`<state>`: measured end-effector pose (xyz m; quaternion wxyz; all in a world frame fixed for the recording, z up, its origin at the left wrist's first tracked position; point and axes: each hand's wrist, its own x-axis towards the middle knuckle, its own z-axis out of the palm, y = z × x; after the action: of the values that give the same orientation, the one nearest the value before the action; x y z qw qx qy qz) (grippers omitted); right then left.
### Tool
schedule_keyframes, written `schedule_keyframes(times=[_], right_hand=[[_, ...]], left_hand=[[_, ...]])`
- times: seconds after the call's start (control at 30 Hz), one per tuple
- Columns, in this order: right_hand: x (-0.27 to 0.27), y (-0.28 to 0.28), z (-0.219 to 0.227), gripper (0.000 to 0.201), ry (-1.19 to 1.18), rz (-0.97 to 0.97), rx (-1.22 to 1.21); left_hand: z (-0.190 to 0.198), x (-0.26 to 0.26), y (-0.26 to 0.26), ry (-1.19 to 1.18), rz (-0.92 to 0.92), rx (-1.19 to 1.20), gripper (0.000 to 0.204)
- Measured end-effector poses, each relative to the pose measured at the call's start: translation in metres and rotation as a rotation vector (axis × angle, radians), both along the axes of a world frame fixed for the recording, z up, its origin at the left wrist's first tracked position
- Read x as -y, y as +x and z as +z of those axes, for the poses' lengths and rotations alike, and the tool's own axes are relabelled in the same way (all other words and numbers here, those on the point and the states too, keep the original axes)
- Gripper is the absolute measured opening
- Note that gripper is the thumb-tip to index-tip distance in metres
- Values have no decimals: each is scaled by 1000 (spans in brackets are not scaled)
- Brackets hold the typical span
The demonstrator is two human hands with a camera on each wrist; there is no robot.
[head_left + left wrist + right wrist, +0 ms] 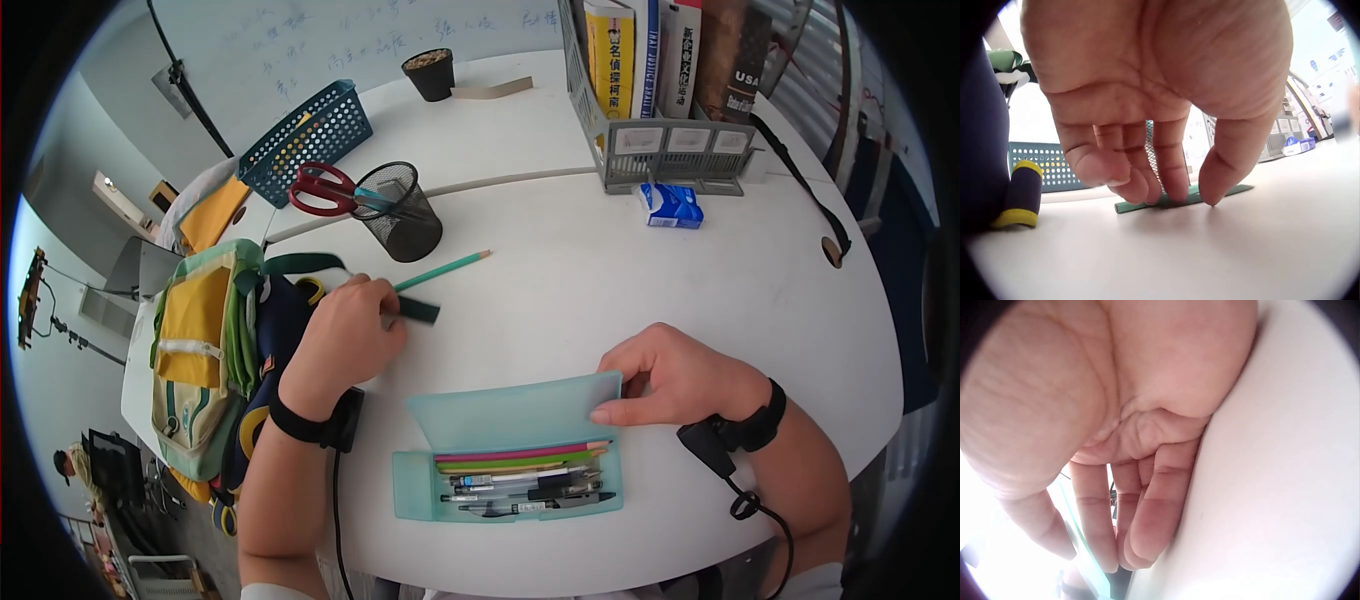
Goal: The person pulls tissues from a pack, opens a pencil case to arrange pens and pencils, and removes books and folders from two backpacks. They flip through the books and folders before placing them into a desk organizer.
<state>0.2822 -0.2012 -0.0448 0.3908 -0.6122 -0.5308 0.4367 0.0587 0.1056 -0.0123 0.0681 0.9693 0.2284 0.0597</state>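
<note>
My left hand point(345, 340) is beside the backpack, its thumb and fingertips around a dark green strip point(422, 311). The left wrist view shows the left hand point(1160, 81) with bent fingertips on a green strip point(1235, 190) low over the table. A green pencil point(445, 270) lies just beyond that hand, its near end hidden. My right hand point(680, 380) pinches the right edge of the raised translucent lid point(510, 405) of a teal pencil case point(412, 487). Pencils and several pens lie inside. In the right wrist view the lid edge point(1088, 556) runs between thumb and fingers.
A green, yellow and navy backpack point(190, 330) stands at the left. Behind are a mesh cup point(410, 230) with scissors point(325, 190), a blue basket point(310, 140), a potted plant point(430, 80), a grey book rack point(680, 160) with books, and a blue packet point(672, 206).
</note>
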Motion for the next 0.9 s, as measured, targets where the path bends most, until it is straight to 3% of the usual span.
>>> schedule_keyframes(times=[0.13, 0.23, 0.3, 0.37, 0.43, 0.57, 0.6, 0.67, 0.8, 0.83, 0.9], right_hand=[[1, -2, -1, 31, -41, -25, -17], [1, -3, -4, 30, -29, -29, -58], [0, -3, -6, 30, -12, -35, -62], [1, -3, -10, 30, 0, -49, -66], [2, -2, -12, 29, 28, -35, -38], [3, -3, -7, 31, -12, -41, -8], [1, -4, -6, 32, 0, -53, -22], [-2, -5, -8, 34, 8, -56, -39], [-3, -5, 2, 37, -74, -123, -70], [-3, -8, 8, 37, -133, -171, -130], [-3, -6, 9, 37, -136, -158, -132]], left_hand=[[11, 5, -2, -136, 38, -116, 27], [15, 10, 6, -56, 3, 11, 28], [4, 6, 16, -64, -80, 222, 30], [-4, 3, 22, -16, -142, 238, 30], [-1, 4, 30, -15, -89, 69, 26], [5, 2, 36, -184, -23, -46, 19], [1, 2, 35, -108, -116, 41, 19], [4, 5, 31, -133, -89, 62, 19], [50, 28, 13, -173, -164, 388, 16], [75, 43, 0, -175, -149, 319, 17], [93, 64, -29, -378, -322, 247, 21]])
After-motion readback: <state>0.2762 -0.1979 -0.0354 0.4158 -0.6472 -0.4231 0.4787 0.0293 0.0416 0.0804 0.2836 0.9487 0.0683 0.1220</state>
